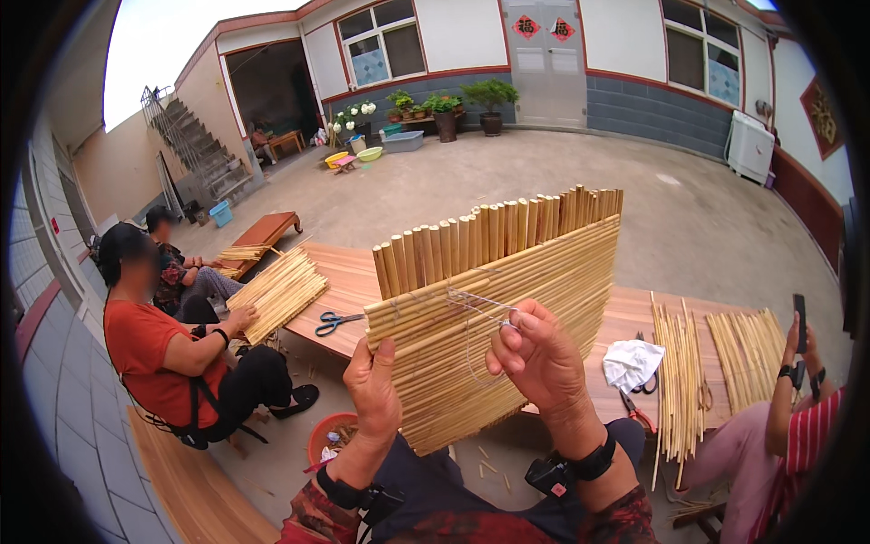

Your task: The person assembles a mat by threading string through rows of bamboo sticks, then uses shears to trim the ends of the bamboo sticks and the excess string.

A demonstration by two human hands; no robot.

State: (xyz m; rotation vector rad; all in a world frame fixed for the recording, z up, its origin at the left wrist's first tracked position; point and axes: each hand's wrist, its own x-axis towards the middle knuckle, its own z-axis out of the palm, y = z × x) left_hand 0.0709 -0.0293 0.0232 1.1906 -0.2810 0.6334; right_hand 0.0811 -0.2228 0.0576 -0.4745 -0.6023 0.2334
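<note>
I hold a mat of straw-yellow stalks tilted up over my lap. Its front layer runs crosswise, and a row of short upright stalks stands up behind its top edge. My left hand is closed on the mat's lower left edge, thumb in front and fingers hidden behind. In front of the mat, my right hand pinches a pale thread between thumb and fingers. The thread stretches left to the mat near the top, and a loose loop hangs down. Whether a needle is in the pinch, I cannot tell.
Scissors lie on the low wooden table to the left. Rightward are a white cloth, red-handled pliers, loose stalks and another mat. A red basin stands below. People sit on both sides.
</note>
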